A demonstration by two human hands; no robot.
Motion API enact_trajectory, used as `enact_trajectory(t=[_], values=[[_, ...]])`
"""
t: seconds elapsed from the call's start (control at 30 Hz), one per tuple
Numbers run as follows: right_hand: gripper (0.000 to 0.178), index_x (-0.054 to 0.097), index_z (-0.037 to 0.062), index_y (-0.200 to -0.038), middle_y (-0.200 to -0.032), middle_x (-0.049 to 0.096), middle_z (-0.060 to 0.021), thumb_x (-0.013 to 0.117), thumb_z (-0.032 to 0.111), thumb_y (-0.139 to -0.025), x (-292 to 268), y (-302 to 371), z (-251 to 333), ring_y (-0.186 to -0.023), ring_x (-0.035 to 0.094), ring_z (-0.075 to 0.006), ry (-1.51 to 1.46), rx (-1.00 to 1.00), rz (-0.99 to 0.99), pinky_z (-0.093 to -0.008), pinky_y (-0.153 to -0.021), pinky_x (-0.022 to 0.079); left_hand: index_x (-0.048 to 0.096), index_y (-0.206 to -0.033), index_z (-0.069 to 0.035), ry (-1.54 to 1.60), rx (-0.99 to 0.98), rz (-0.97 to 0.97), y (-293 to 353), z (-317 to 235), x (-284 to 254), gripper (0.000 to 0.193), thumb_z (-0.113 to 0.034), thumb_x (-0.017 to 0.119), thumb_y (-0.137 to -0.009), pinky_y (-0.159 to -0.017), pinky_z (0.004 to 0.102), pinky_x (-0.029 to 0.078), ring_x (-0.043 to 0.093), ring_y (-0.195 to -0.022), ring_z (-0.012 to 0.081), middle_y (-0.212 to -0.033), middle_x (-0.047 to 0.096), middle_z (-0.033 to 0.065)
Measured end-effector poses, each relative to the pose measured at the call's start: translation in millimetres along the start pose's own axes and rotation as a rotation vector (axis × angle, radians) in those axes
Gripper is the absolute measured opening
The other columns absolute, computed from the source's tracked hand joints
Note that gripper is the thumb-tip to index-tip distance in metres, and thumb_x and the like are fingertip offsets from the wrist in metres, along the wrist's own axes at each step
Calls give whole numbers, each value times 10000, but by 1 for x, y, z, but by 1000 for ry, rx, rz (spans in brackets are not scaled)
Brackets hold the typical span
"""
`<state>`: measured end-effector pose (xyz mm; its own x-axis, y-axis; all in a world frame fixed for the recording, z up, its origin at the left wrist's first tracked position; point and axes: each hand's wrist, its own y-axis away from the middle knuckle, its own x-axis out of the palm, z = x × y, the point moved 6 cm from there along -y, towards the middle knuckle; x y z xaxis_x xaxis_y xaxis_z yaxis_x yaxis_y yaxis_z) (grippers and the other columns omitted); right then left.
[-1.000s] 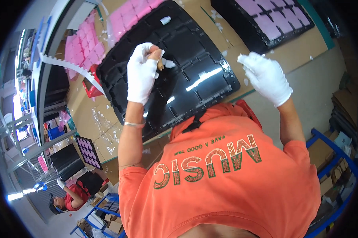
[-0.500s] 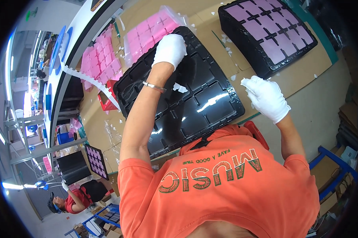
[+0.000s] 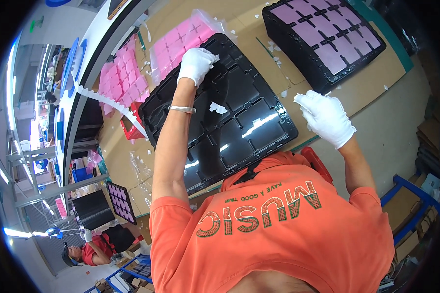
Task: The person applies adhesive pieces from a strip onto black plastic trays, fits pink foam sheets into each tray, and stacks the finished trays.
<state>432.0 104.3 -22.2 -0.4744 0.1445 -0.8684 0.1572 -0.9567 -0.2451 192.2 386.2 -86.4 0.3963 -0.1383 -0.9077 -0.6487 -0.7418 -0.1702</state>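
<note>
A shiny black plastic tray [image 3: 234,119] with shallow compartments lies slanted in front of me. My left hand [image 3: 196,66], in a white glove, is over the tray's far part, fingers closed and tips pressed together; what they hold, if anything, is hidden. On the tray, below that hand, rests a torn white scrap [image 3: 218,108]. My right hand [image 3: 326,118], also white-gloved, hovers just right of the tray, apart from it. Its fingers are bunched in a pinch, and anything in them is too small to name.
At the far right stands a stack of black trays [image 3: 298,53] topped with pink pads [image 3: 327,29]. Pink sheets in clear film [image 3: 173,41] and loose pink pads [image 3: 122,78] lie beyond the tray. White scraps dot the cardboard [image 3: 259,24]. A co-worker [image 3: 95,246] is at lower left.
My left hand has moved a little left and toward me over the tray. My right hand stays nearly in place, still pinched. The view has shifted slightly.
</note>
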Motion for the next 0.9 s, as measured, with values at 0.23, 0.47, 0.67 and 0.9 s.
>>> enact_trajectory(t=[0.23, 0.47, 0.67, 0.9], values=[[278, 627, 58, -1102, -844, 593, -95, 628, 77, -825, 0, -2, 1, -697, 620, -277, 8, -24, -8, -366, -629, 507, 733, -932, -50, 416, -433, -70, 10, -61, -38, 155, -21, 628, -822, -672, 342, 518, 662, -691, 235, -781, 678, 115], [281, 629, 60, -1106, -846, 594, -95, 625, 76, -826, -1, -3, 5, -696, 620, -278, 6, -33, 2, -368, -632, 507, 694, -1016, -91, -255, 27, 126, -3, -82, -39, 221, -23, 638, -813, -731, 425, 526, 655, -855, 369, -908, 661, 165], [281, 628, 60, -1112, -859, 600, -97, 617, 85, -833, 0, 0, -1, -715, 628, -281, 12, 16, 38, -373, -648, 512, 636, -954, -99, -326, 111, -44, 13, -87, -37, 129, -53, 608, -838, -696, 454, 522, 639, -806, 377, -907, 601, 143], [288, 623, 63, -1125, -866, 604, -99, 612, 86, -838, -2, -3, 2, -720, 632, -283, 20, -10, 31, -379, -653, 515, 653, -945, -109, -365, 79, -188, 24, -85, -36, 108, -83, 622, -845, -676, 449, 529, 649, -772, 357, -909, 606, 131]])
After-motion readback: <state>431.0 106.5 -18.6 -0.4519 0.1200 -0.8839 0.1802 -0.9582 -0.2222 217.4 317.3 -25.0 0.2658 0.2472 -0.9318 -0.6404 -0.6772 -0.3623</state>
